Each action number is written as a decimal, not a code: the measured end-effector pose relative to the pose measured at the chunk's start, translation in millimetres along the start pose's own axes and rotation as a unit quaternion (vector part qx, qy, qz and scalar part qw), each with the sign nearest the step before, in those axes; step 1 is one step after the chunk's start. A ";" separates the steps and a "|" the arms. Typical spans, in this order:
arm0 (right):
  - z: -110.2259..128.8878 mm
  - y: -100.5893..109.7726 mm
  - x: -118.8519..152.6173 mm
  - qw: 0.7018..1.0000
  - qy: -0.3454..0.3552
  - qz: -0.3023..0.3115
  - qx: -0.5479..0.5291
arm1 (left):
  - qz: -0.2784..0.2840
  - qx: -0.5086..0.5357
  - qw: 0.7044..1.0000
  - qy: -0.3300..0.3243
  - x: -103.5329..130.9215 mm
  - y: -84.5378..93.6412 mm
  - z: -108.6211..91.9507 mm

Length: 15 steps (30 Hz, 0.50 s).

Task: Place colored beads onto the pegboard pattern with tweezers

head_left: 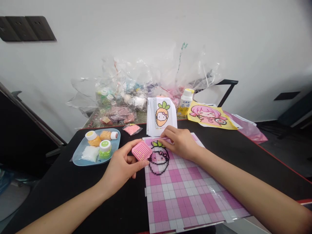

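Bead figure sits at the eleven o'clock corner of the checked pegboard. Its black outline appears closed around the body; green beads occupy the leaves. Orange, shown on the pattern card at twelve o'clock, is absent: body judged unfilled. Left hand grips pink tray; right hand pinches slim pink tool.

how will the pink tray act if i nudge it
The pink tray is probably light, as the left hand grips it by its edges. Its straight ridges suggest stiff plastic. A nudge could spill the yellow beads in its grooves.
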State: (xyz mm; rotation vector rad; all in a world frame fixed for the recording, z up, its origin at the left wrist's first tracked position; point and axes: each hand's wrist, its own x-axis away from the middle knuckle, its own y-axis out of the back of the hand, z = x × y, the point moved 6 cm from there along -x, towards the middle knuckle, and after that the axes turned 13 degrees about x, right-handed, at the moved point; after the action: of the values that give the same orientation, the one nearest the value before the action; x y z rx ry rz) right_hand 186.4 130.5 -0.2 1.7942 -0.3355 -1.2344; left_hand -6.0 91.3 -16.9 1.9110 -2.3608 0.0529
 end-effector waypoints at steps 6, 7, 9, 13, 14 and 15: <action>0.2 -0.9 -1.0 1.000 0.002 0.011 -0.002 | 0.001 0.000 1.000 0.000 -0.5 -1.0 -0.1; 0.2 -1.2 -1.1 1.000 0.002 0.013 -0.002 | 0.001 -0.001 1.000 0.001 -0.4 -0.9 -0.2; 0.2 -1.8 -1.0 1.000 0.002 0.013 -0.001 | 0.001 -0.003 1.000 0.001 -0.1 -0.4 -0.2; 0.3 -1.8 -0.7 1.000 0.002 0.006 -0.003 | 0.003 -0.005 1.000 -0.002 0.2 0.2 -0.1; 0.5 -0.9 -0.8 1.000 0.002 0.002 -0.005 | 0.005 -0.005 1.000 -0.002 0.1 0.0 0.1; 0.7 0.5 -1.0 1.000 0.000 -0.003 -0.008 | 0.006 -0.005 1.000 -0.002 0.1 -0.2 0.2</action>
State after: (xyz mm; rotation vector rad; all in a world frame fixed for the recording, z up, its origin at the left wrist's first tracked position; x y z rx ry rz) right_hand 185.5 130.5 0.8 1.7835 -0.3194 -1.2372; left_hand -5.9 91.2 -17.1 1.8948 -2.3698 0.0382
